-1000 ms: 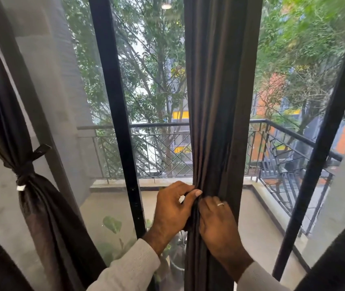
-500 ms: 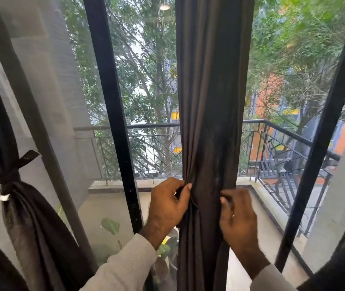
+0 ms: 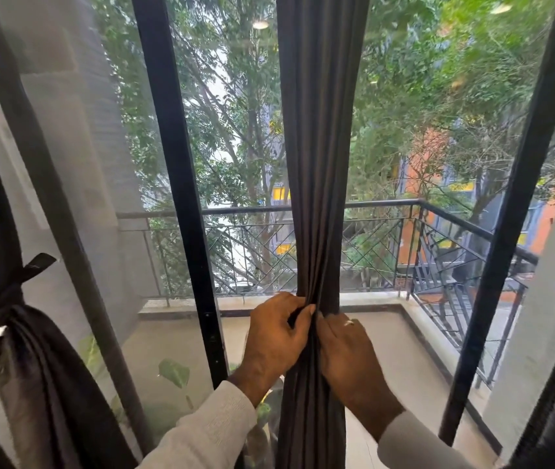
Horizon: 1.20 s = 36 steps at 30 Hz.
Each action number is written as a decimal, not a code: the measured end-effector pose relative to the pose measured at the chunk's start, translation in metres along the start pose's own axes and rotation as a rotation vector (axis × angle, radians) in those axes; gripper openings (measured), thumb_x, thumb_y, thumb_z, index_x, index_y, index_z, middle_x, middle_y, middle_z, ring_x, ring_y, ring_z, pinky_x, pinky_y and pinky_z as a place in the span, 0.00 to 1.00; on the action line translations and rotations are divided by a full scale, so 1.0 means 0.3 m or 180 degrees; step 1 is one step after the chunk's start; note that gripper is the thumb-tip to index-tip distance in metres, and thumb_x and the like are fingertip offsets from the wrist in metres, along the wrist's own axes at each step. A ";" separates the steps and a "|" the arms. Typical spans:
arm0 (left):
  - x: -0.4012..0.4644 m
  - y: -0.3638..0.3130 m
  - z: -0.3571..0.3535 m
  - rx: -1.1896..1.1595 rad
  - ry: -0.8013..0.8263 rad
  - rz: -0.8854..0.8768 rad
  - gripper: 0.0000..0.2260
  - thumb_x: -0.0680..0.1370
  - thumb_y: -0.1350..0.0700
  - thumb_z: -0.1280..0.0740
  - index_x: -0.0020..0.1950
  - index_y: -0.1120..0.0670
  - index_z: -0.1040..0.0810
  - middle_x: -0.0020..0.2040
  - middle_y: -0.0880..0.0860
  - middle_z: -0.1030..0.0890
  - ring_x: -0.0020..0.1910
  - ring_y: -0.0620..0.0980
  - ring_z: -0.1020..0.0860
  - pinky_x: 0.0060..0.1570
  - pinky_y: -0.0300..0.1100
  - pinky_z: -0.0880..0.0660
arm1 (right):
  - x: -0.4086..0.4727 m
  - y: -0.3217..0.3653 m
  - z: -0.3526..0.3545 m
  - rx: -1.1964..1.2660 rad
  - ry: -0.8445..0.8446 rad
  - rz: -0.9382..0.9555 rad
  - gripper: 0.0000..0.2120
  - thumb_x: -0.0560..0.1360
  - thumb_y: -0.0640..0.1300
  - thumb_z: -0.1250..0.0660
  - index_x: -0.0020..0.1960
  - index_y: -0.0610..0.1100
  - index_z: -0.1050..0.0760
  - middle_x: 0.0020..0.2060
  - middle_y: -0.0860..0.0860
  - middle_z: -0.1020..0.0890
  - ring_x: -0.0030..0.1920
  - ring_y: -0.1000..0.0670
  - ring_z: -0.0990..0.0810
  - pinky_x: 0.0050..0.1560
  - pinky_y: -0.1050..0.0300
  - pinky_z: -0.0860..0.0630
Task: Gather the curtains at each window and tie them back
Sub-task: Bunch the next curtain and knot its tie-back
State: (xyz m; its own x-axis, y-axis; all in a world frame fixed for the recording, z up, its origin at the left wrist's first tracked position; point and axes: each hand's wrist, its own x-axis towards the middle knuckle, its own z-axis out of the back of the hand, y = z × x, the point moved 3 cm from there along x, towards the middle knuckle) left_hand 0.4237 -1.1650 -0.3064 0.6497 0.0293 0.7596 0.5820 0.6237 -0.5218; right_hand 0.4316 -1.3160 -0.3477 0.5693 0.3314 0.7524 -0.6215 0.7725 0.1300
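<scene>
Fingers of both hands pinch the middle curtain bunched between them, not tied yet, while far to their left the side curtain is already tied

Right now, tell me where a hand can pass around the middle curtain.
Open gaps lie on both sides above the hands: left, between the middle curtain and the black frame post; right, wider, out to the right post. It is crowded where the left hand and right hand pinch the folds.
</scene>
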 end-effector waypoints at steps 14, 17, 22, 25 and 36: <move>0.009 0.019 0.050 0.0112 -0.0049 -0.0045 0.09 0.80 0.47 0.28 0.43 0.51 0.17 0.38 0.45 0.21 0.38 0.46 0.21 0.39 0.49 0.23 | -0.041 -0.052 -0.041 0.0313 0.0354 0.0583 0.13 0.80 0.46 0.37 0.62 0.48 0.19 0.56 0.49 0.19 0.52 0.44 0.20 0.50 0.51 0.23; 0.027 0.047 0.067 -0.0237 0.0141 0.0115 0.08 0.79 0.49 0.26 0.41 0.49 0.19 0.39 0.45 0.21 0.41 0.47 0.20 0.43 0.47 0.22 | -0.031 -0.136 -0.014 0.1151 -0.0209 -0.0889 0.17 0.81 0.38 0.36 0.66 0.55 0.25 0.59 0.54 0.21 0.56 0.51 0.22 0.53 0.56 0.25; 0.042 0.097 0.099 -0.0678 0.0521 0.0541 0.05 0.76 0.44 0.24 0.41 0.39 0.18 0.42 0.42 0.19 0.45 0.46 0.19 0.48 0.58 0.18 | 0.063 -0.170 -0.010 0.2646 0.0172 -0.1925 0.17 0.81 0.46 0.28 0.68 0.56 0.24 0.55 0.58 0.15 0.55 0.61 0.17 0.51 0.62 0.23; 0.046 0.117 0.115 -0.0607 0.0521 0.0692 0.05 0.75 0.42 0.24 0.42 0.38 0.18 0.42 0.40 0.19 0.46 0.46 0.19 0.48 0.60 0.17 | 0.067 -0.175 0.017 0.2364 -0.0099 -0.1906 0.07 0.80 0.44 0.26 0.54 0.55 0.17 0.45 0.55 0.13 0.48 0.59 0.16 0.50 0.61 0.23; 0.046 0.071 0.126 -0.0997 0.1145 0.0829 0.09 0.81 0.54 0.31 0.58 0.51 0.14 0.53 0.49 0.12 0.54 0.52 0.13 0.56 0.50 0.16 | 0.068 -0.171 0.038 0.3083 -0.0306 -0.2355 0.04 0.76 0.40 0.22 0.48 0.42 0.16 0.38 0.54 0.12 0.39 0.55 0.15 0.45 0.62 0.18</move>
State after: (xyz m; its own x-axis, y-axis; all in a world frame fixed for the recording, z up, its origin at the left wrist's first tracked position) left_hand 0.4266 -1.1217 -0.2923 0.8863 -0.1516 0.4376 0.4615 0.3673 -0.8076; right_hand 0.4692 -1.3550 -0.3317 0.9389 -0.0899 0.3324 -0.3318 0.0212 0.9431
